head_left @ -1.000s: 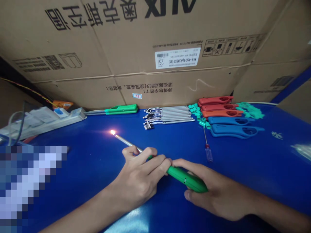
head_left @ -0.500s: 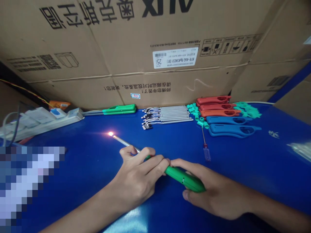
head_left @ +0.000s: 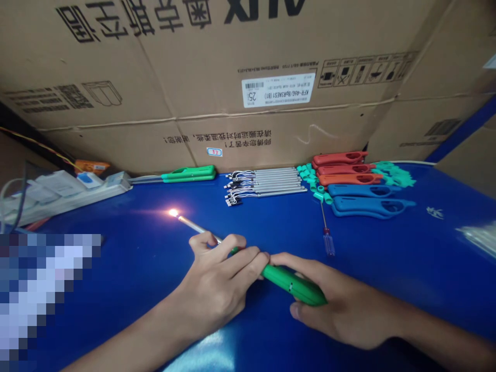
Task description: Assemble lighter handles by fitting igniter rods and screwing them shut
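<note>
A green stick lighter [head_left: 289, 283] is held slantwise above the table, its thin metal rod pointing to the upper left. At the rod's tip an orange-white glow [head_left: 174, 212] shines. My left hand [head_left: 219, 284] is closed around the front of the green body and the base of the rod. My right hand [head_left: 341, 305] grips the rear of the handle, its forefinger reaching towards my left fingers. The lighter's underside is hidden by both hands.
Along the back lie another green lighter [head_left: 189, 173], several silver rods with wires [head_left: 277, 183], teal rings [head_left: 308, 175], and red [head_left: 339, 159] and blue [head_left: 372, 206] handle shells. A screwdriver [head_left: 328, 242] lies nearer. A power strip [head_left: 73, 196] sits left; a cardboard box [head_left: 155, 93] stands behind.
Both hands keep their hold on the lighter, and the tip goes on glowing. The whole view has shifted very slightly.
</note>
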A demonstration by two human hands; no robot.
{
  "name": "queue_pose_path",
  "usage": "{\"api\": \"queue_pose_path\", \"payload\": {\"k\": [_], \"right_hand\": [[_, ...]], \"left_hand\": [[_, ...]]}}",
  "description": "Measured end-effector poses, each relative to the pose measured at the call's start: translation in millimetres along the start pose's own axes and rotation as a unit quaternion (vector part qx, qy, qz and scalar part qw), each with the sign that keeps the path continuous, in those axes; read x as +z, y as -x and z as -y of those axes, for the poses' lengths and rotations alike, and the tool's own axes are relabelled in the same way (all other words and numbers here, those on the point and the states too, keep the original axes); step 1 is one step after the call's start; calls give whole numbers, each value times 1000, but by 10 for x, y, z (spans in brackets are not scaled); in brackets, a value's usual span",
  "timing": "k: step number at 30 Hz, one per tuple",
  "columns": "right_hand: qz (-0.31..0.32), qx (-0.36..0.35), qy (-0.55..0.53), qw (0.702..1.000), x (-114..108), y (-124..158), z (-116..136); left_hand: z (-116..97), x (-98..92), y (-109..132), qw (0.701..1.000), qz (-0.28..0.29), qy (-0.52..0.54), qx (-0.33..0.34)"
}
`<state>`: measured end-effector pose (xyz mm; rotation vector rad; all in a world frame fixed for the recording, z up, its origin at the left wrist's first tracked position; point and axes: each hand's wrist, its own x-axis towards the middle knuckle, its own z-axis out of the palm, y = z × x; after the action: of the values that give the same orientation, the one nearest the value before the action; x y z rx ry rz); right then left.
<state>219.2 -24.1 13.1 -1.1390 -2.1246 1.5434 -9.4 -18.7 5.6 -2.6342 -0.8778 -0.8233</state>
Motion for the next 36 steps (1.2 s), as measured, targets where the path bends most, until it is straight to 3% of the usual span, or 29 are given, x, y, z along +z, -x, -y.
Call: {"api": "queue_pose_path", "payload": {"k": [5,11,13,15,18,20,27,32,36], "right_hand": [[-30,-12,-22,999,40,4,-34],[-50,26,-78,995,71,-18,-82],[-121,-8,-36,992,38,-40,-122],[-194,-86,66,975,-4,-61,-175],[-224,-217,199,929,-44,-73,-242],[-236,-258,241,906,-45,-74,-262],[-305,-307,266,861,-94,-122,-273],[-325,-304,275,853,-235,-164,-348],[-319,-305,279,853,-283,-181,-392]], "left_hand": [[22,5,-3,1000,12,-3,-2],[73,-17,-35,1000,11,-24,1],[104,-23,-30,999,8,-34,-4],[136,-25,-19,999,12,-39,-11],[159,-18,-13,999,17,-43,-22],[148,-11,-25,999,11,-43,-28],[180,-5,-49,998,5,-35,-42],[391,-3,-23,998,20,-39,-44],[429,9,-16,997,37,-37,-57]]}}
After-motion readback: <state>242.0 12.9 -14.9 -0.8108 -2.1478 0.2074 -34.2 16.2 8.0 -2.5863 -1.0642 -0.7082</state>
